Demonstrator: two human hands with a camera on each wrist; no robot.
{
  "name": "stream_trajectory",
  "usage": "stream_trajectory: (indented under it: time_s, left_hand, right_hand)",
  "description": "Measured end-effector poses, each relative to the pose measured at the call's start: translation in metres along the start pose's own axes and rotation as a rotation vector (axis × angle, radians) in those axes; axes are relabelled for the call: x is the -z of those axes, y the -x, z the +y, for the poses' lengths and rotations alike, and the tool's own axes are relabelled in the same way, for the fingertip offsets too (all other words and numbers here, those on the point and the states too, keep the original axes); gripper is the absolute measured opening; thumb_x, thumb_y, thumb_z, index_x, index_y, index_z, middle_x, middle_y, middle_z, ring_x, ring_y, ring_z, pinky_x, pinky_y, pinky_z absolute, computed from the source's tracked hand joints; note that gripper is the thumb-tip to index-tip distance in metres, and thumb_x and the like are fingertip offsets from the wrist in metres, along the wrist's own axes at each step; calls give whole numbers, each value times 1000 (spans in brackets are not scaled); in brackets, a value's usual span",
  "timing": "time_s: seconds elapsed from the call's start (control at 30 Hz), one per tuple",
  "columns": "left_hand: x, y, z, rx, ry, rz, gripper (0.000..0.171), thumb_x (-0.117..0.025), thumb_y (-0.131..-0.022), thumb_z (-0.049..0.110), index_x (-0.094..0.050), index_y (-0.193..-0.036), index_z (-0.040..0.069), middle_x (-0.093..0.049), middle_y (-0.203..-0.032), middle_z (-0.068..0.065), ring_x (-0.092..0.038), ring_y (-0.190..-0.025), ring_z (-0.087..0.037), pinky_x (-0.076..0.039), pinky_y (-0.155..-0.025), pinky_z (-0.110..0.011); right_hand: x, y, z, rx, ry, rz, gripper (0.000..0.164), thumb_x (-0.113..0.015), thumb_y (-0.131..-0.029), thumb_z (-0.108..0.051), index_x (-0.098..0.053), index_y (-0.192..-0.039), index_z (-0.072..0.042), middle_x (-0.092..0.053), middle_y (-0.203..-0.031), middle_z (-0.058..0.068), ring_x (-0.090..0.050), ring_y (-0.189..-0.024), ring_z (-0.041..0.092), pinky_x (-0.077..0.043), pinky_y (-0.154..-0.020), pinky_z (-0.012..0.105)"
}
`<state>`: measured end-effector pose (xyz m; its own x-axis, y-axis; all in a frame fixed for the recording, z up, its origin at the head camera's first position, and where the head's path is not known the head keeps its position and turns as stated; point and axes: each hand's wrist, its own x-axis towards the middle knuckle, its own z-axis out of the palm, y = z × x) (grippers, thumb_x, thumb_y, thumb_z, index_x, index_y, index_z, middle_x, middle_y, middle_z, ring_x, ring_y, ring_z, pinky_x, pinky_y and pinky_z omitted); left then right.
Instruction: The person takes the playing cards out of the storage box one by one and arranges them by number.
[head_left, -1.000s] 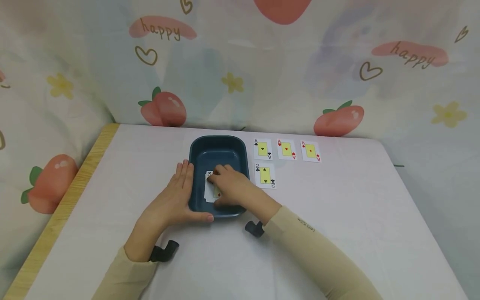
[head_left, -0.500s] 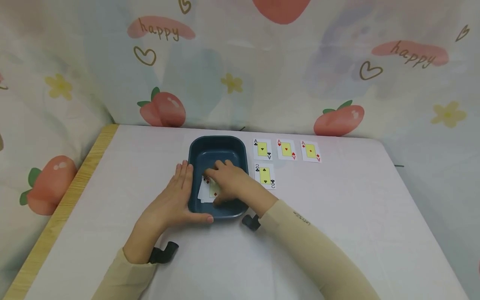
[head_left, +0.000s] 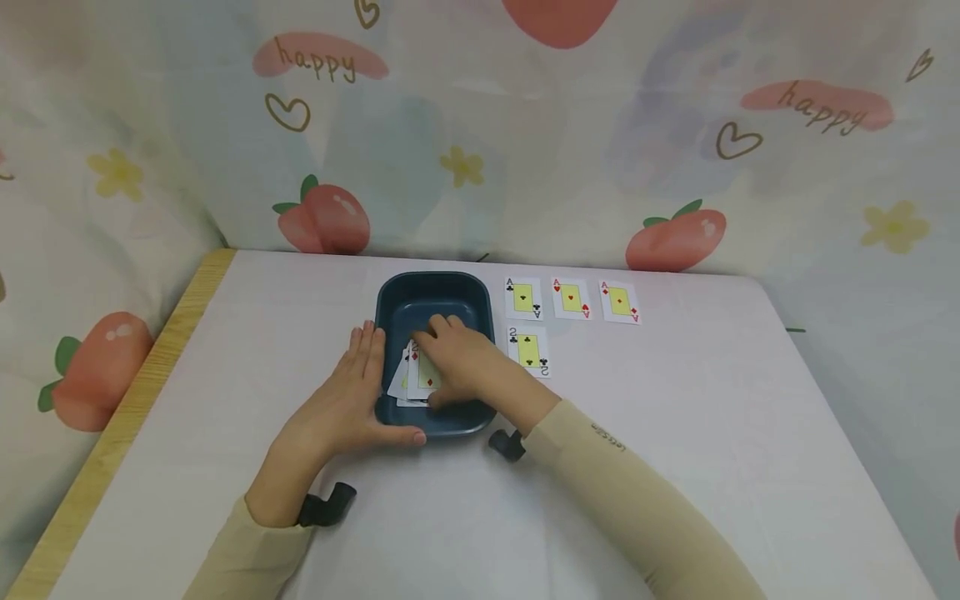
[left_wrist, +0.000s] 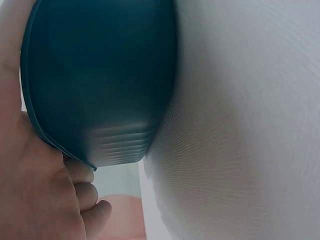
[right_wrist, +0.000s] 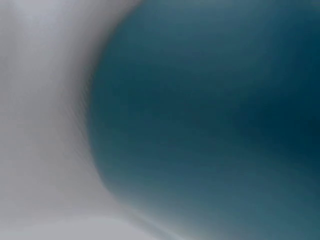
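Observation:
A dark blue rectangular tray (head_left: 435,285) stands on the table, and several playing cards (head_left: 401,387) lie fanned at its left inside. Flat along the tray's left rim rests my left hand (head_left: 347,398), fingers straight and thumb stretched along the near edge. The left wrist view shows the tray's outer wall (left_wrist: 100,75) with the left palm (left_wrist: 37,195) against its rim. Reaching in over the right side, my right hand (head_left: 467,364) pinches a diamond playing card (head_left: 426,373) between thumb and fingers; the hand hides the card's right part. Only blurred tray wall (right_wrist: 200,110) fills the right wrist view.
Right of the tray, the ace of clubs (head_left: 522,298), ace of hearts (head_left: 572,298) and ace of diamonds (head_left: 619,302) lie in a row. Below the first lies the two of clubs (head_left: 528,352). A patterned cloth (head_left: 480,125) hangs behind the white-covered table (head_left: 675,400).
In the tray, the cards have slid left and fanned apart under the right hand's fingers, and a diamond card now lies over the others. The left hand has stayed on the rim.

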<state>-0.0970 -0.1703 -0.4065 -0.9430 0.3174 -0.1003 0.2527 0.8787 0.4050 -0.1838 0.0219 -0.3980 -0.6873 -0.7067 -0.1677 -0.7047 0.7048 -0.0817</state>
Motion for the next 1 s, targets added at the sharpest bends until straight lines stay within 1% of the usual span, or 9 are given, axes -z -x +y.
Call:
stream_trajectory:
  time_s: [0.1,0.27,0.33,0.5,0.73,0.87,1.0]
  left_hand:
    - [0,0,0,-3,3,-3,150,-65,-60,90,1,-158,-3,5,-166,-21,3,-153,-39,-16,-122,-54]
    - [0,0,2,19,17,-11,149,-74,-61,82,2,-158,-1,7,-166,-20,6,-154,-37,-15,-121,-55]
    - [0,-1,3,32,25,-15,148,-78,-61,78,2,-158,-1,7,-166,-19,7,-154,-36,-15,-121,-55]
    - [1,-2,5,49,38,-19,150,-80,-59,76,2,-158,0,8,-167,-18,7,-154,-35,-15,-121,-55]
    - [0,-4,3,46,26,-10,151,-79,-57,78,2,-159,2,7,-167,-17,6,-154,-34,-16,-121,-55]
    - [-1,-4,4,52,17,-4,152,-80,-55,78,2,-159,2,8,-167,-16,7,-154,-34,-17,-120,-55]
    - [-1,-3,5,48,-2,7,152,-80,-55,77,0,-159,1,10,-167,-15,8,-154,-34,-17,-120,-55]
  right_hand:
    - [6,3,2,1,-15,13,99,-88,-66,-51,-47,-148,-14,-51,-130,6,-47,-110,19,-52,-95,32]
    - [21,13,6,20,-44,61,98,-90,-65,-48,-49,-147,-13,-50,-127,4,-45,-109,17,-52,-92,28]
    - [27,17,8,18,-51,84,96,-89,-65,-45,-49,-146,-13,-49,-128,3,-45,-110,17,-52,-90,27]
    - [42,30,16,-2,-66,115,90,-86,-69,-38,-49,-146,-13,-48,-130,2,-43,-113,17,-51,-90,25]
    - [59,50,32,-34,-128,144,88,-84,-70,-31,-48,-146,-11,-47,-130,4,-42,-113,18,-52,-91,28]
    - [64,61,43,-55,-132,157,87,-82,-71,-30,-46,-148,-10,-46,-132,5,-42,-115,18,-53,-91,29]
    - [67,73,55,-78,-125,169,86,-80,-71,-30,-46,-148,-10,-46,-130,5,-43,-114,19,-51,-91,31]
